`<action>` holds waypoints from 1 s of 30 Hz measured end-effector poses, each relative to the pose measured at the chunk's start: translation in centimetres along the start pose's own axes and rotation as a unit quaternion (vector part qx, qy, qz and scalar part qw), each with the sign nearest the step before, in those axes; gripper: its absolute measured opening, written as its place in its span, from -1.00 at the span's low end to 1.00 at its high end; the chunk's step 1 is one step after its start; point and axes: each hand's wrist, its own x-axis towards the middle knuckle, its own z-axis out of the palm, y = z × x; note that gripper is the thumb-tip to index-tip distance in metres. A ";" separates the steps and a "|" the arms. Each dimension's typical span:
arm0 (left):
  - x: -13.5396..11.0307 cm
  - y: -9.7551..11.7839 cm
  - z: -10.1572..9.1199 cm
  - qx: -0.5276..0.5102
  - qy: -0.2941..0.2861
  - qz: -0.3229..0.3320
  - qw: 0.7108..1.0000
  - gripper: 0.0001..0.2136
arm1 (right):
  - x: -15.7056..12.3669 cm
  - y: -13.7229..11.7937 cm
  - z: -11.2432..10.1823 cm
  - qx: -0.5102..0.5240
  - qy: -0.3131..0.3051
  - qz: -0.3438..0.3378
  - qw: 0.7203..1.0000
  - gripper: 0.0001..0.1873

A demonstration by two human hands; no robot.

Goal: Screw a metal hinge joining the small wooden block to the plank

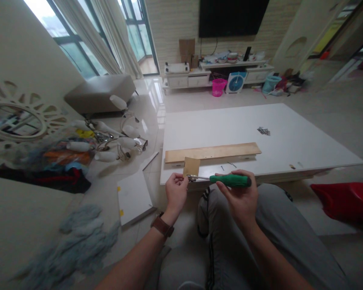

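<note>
My right hand (242, 197) is wrapped round the green handle of a screwdriver (230, 180), its shaft pointing left. In a pinch, my left hand (177, 191) holds a small silver metal fitting (192, 178), which looks like a hinge. The screwdriver's tip meets this fitting; the exact contact is too small to make out. Just above it is a small tan board piece (191, 166), and I cannot tell whether it is joined to the fitting. Behind, a long wooden strip (213, 152) lies on the white panel (224, 125), with a few loose screws (232, 164) close by.
A pile of screws (263, 131) sits farther back on the panel. At the left are a smaller white board (134, 199), a chandelier (117, 139) and a grey fluffy cloth (78, 241) on the floor. A red object (345, 201) stands at the right.
</note>
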 end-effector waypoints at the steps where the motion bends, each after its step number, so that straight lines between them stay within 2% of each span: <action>1: 0.0 -0.1 0.0 0.000 0.000 0.001 1.000 -0.76 | -0.1 0.0 0.1 -0.001 0.004 0.002 1.000 -0.50; 9: -0.3 -0.1 0.1 0.007 -0.005 -0.007 1.000 -0.82 | -0.6 -0.2 0.5 0.011 -0.007 -0.055 0.998 -0.49; 18: -0.5 -0.5 0.3 0.007 -0.007 -0.031 0.999 -0.80 | -0.4 -0.3 0.2 -0.034 0.017 -0.011 0.999 -0.43; 26: -0.7 -0.5 0.3 0.011 -0.012 -0.030 0.999 -0.80 | -0.5 -0.4 0.6 0.008 -0.018 -0.025 0.999 -0.51; 30: -0.7 -0.5 0.3 0.007 -0.015 -0.026 1.000 -0.78 | -0.4 -0.2 0.8 0.009 0.001 -0.031 0.999 -0.45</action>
